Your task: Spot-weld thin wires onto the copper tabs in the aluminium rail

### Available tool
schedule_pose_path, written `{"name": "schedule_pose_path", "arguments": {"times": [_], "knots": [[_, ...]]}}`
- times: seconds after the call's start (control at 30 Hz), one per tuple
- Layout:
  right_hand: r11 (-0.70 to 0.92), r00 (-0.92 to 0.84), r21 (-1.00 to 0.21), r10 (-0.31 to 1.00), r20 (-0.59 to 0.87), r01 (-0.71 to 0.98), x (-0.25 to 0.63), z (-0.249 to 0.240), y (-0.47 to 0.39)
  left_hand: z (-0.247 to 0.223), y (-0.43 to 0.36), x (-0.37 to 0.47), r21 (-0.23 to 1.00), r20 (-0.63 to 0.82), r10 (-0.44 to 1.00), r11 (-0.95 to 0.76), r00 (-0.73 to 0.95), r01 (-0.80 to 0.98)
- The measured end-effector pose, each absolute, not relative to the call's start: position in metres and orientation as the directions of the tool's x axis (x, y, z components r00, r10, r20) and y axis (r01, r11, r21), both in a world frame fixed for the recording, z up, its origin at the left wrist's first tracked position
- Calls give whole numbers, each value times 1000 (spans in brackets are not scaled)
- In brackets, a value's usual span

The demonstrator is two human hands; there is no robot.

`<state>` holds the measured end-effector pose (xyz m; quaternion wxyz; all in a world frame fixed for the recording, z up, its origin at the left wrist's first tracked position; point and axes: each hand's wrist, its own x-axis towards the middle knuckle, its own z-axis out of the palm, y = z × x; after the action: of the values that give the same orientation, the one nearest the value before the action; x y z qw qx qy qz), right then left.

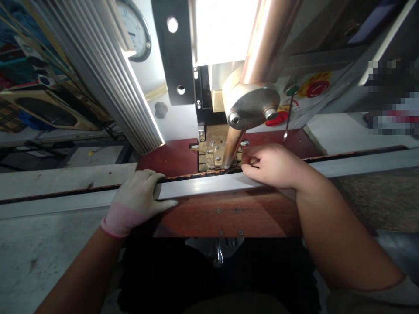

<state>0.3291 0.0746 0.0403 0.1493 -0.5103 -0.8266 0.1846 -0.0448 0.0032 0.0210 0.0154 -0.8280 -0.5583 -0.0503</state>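
In the head view, a long metal bar (199,185) is lying across the front of a machine, above a reddish board (262,211) and just beside a brass-coloured fixture (209,152). The left hand (132,198), in a white glove with a pink cuff, is gripping the bar, its fingers over the far side and its thumb along the near side. The right hand (275,163) is bare, and its fingertips are pressing close together at the far edge, beside the tip of a copper-coloured rod (235,148). Whether they are pinching the dark strip (65,194) along this edge, or some small piece, I cannot tell.

For doing this well, I judge that the left hand should be keeping the bar level and steady, while the right fingers should be making only small adjustments. They should be staying out from under the rod (it looks like a part that could press down).

About writing: the gauge (134,32) is showing marks, but they are too small to read. The red knob (317,88) is sitting on a yellow plate, whose lettering is not readable. No brand name is showing clearly.
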Motion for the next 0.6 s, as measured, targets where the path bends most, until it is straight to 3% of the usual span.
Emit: {"name": "schedule_pose_path", "arguments": {"times": [0.17, 0.43, 0.6], "knots": [[440, -461, -487, 884, 85, 754, 324, 35, 76, 19, 3, -48, 18, 119, 918, -382, 378, 924], [403, -395, -377, 913, 103, 834, 313, 43, 66, 17, -6, -45, 31, 153, 911, -392, 384, 919], [409, -411, -385, 908, 83, 827, 313, 41, 64, 6, -20, -30, -45, 328, 835, -453, 442, 890]]}}
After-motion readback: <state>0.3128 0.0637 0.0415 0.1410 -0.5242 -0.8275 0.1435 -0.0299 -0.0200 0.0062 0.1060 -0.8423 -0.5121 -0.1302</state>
